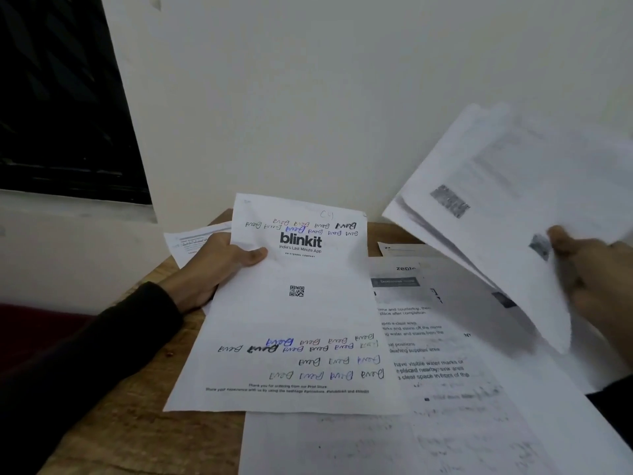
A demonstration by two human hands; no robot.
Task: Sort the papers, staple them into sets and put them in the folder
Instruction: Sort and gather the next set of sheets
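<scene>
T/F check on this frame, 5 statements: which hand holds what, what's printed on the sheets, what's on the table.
1. The left hand holds the blinkit sheet. True.
2. The right hand rests flat and holds nothing. False: it holds a stack of papers lifted above the table.
3. The blinkit sheet carries a QR code. True.
4. The wooden table has no papers on it. False: printed sheets lie on it.
5. The blinkit sheet is free of handwriting. False: pen scribbles sit near its top and bottom.
</scene>
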